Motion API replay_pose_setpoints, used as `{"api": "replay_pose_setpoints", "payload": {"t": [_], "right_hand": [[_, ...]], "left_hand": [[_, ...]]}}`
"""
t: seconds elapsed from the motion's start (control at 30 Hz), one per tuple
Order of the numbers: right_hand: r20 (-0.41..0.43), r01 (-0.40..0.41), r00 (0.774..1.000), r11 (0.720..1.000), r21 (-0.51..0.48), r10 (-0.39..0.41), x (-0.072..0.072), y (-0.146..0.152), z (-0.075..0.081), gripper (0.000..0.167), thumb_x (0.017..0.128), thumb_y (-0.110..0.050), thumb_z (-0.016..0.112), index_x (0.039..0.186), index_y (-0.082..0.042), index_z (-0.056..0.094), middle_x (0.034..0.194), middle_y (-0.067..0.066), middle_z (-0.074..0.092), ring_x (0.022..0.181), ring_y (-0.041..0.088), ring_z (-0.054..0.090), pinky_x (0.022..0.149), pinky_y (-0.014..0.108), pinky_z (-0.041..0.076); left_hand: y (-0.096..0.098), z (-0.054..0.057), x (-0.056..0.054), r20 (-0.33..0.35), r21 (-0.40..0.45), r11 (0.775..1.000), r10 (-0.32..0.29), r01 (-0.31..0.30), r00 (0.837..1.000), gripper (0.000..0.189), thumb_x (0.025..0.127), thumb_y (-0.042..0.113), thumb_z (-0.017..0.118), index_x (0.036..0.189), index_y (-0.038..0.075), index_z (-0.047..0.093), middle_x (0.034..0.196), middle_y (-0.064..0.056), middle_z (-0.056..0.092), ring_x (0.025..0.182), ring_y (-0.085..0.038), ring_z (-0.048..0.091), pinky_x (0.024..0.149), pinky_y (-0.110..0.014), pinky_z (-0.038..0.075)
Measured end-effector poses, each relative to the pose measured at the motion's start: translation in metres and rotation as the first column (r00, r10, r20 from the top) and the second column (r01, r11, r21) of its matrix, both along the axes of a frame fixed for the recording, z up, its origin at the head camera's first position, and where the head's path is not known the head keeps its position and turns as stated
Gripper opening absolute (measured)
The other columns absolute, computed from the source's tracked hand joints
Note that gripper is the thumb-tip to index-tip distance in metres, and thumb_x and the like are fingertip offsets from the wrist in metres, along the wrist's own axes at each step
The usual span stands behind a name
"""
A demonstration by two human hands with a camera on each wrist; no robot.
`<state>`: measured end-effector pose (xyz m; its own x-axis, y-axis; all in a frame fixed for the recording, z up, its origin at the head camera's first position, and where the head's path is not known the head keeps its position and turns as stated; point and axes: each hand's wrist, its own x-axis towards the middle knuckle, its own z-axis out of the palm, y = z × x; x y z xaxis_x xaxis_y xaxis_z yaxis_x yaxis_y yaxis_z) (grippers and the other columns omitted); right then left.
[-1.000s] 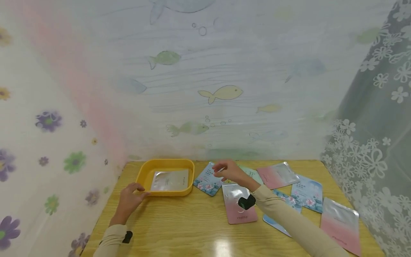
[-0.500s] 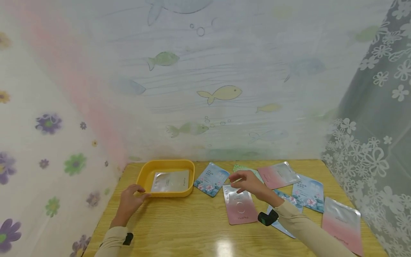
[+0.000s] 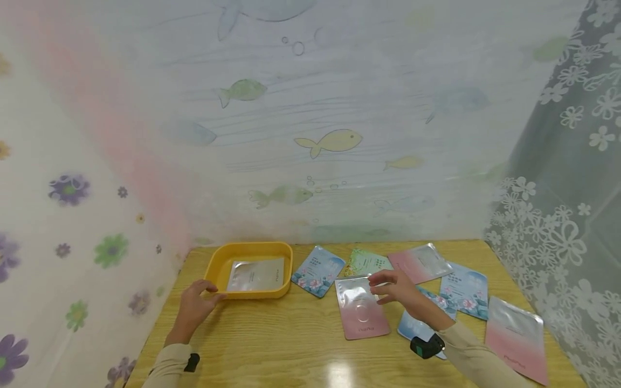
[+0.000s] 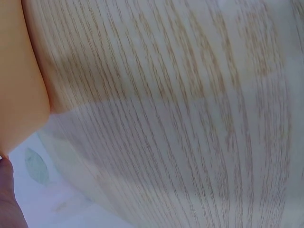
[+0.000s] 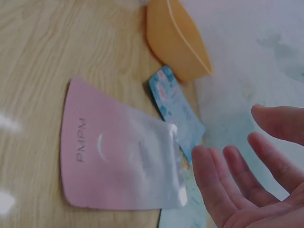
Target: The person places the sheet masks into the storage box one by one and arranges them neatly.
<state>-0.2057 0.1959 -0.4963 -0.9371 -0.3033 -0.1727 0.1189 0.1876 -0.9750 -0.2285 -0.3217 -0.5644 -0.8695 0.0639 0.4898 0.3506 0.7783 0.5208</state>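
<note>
My left hand (image 3: 193, 304) pinches the front left rim of a yellow plastic tray (image 3: 252, 294). In the left wrist view only the thumb (image 4: 8, 199) shows, against the tray's wall (image 4: 21, 71). A silver-and-cream sachet (image 3: 257, 274) lies flat inside the tray. My right hand (image 3: 401, 293) hovers with relaxed, spread fingers and holds nothing. It is nearest to a pink-and-silver sachet (image 3: 361, 312), whose top right corner it partly covers in the head view. That sachet (image 5: 114, 152) lies flat with PMPM printed on it, and the fingers are apart from it.
A blue floral sachet (image 3: 318, 270) lies right of the tray, then a green one (image 3: 370, 261). Farther right are a pink sachet (image 3: 419, 264), a blue one (image 3: 464, 290), another blue one (image 3: 412, 327) under the right forearm, and a pink one (image 3: 516, 339). A fish-patterned curtain (image 3: 310, 108) hangs behind.
My right hand has moved right and toward me, from above the blue floral sachet to the pink-and-silver one, uncovering the green sachet. The left hand stays on the tray rim.
</note>
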Motion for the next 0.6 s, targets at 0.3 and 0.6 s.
{"api": "replay_pose_setpoints", "payload": {"t": [0.3,0.6], "right_hand": [[0.062,0.107,0.992,0.994,0.02,-0.108,0.014,0.012,-0.023,0.038,0.089,-0.008,0.063,0.118,0.013,0.053,0.114,0.028,0.057,0.099,0.036,0.06,0.078,0.045,0.054],[0.11,0.22,0.967,0.972,0.085,-0.229,0.032,0.015,-0.043,0.034,0.085,-0.004,0.064,0.115,0.011,0.058,0.105,0.021,0.063,0.089,0.028,0.064,0.074,0.042,0.055]], "left_hand": [[-0.001,-0.003,0.0,0.008,0.0,1.0,0.012,-0.012,1.0,0.023,0.066,0.01,0.087,0.077,0.004,0.067,0.078,-0.003,0.061,0.073,-0.024,0.058,0.067,-0.047,0.05],[0.001,0.001,0.0,-0.019,0.006,1.0,0.0,0.0,1.0,0.024,0.065,0.009,0.087,0.076,0.006,0.066,0.077,-0.005,0.061,0.073,-0.025,0.059,0.067,-0.048,0.05]]}}
